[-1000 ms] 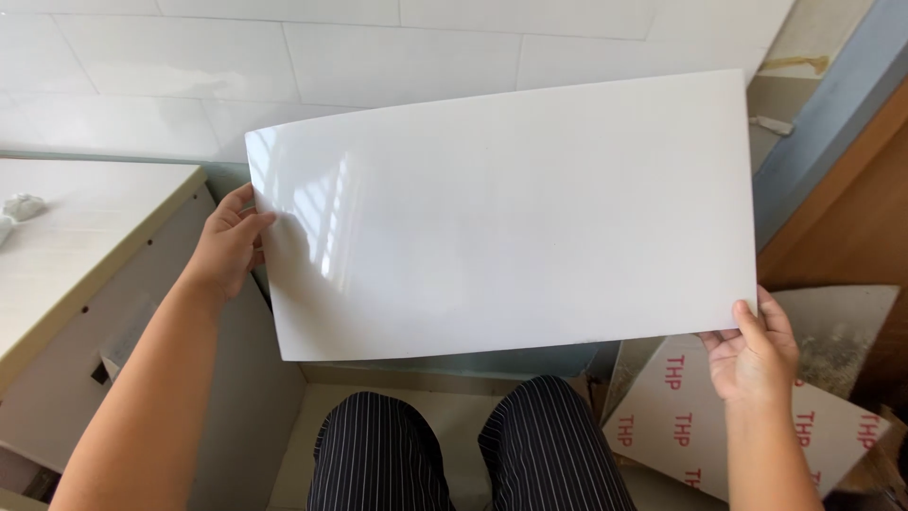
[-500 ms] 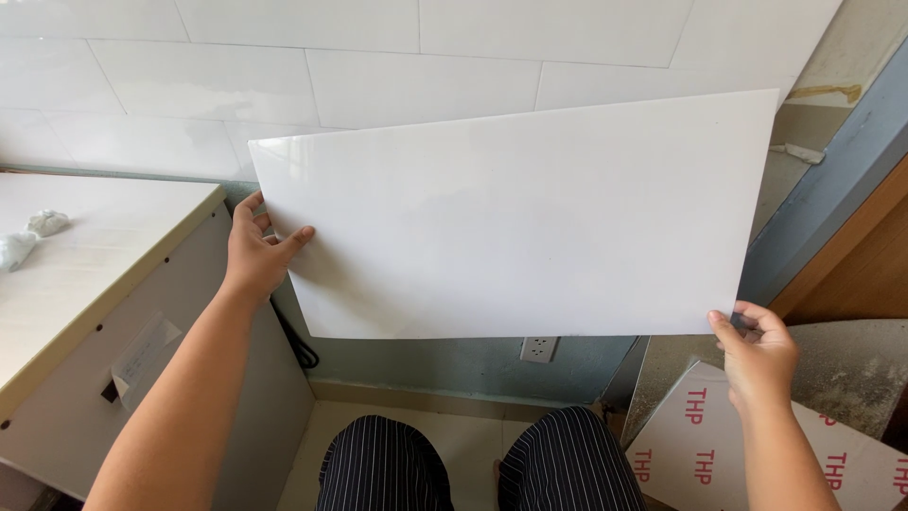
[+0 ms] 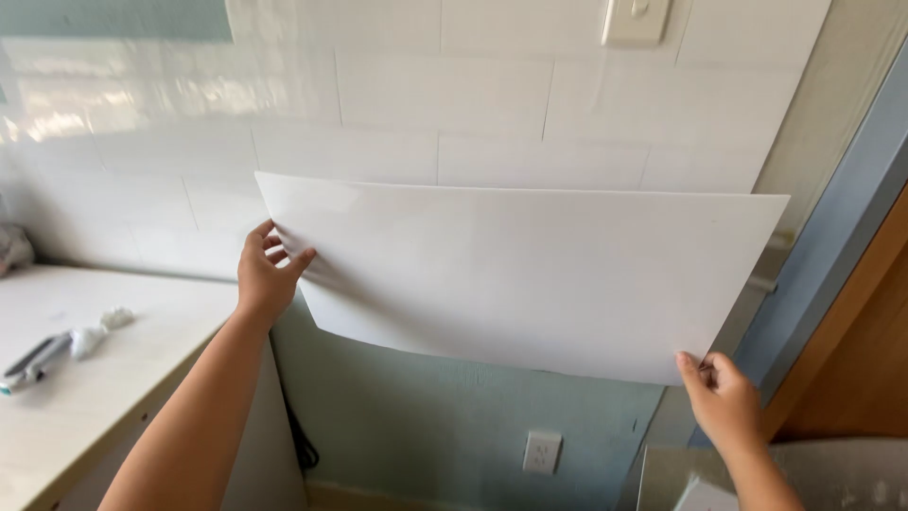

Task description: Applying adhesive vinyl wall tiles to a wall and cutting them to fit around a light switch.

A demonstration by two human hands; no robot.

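I hold a large glossy white sheet [image 3: 530, 274] flat in front of a wall. My left hand [image 3: 265, 274] grips its left edge, fingers spread over the face. My right hand [image 3: 724, 402] pinches the lower right corner. The sheet tilts slightly, its right end lower, and it sags a little along the bottom. Behind it the wall carries white tile-like panels [image 3: 397, 95] on the upper part and bare pale green surface [image 3: 445, 426] below.
A white counter [image 3: 85, 378] stands at the left with a small tool [image 3: 33, 360] and crumpled scraps on it. A light switch [image 3: 636, 19] sits high on the wall, a socket [image 3: 542, 452] low down. A blue-grey door frame [image 3: 832, 274] and wooden door are at the right.
The view has tilted up and closer to the wall. Both hands have lifted the sheet higher toward the tiled part; my legs and the cardboard on the floor have left the view.
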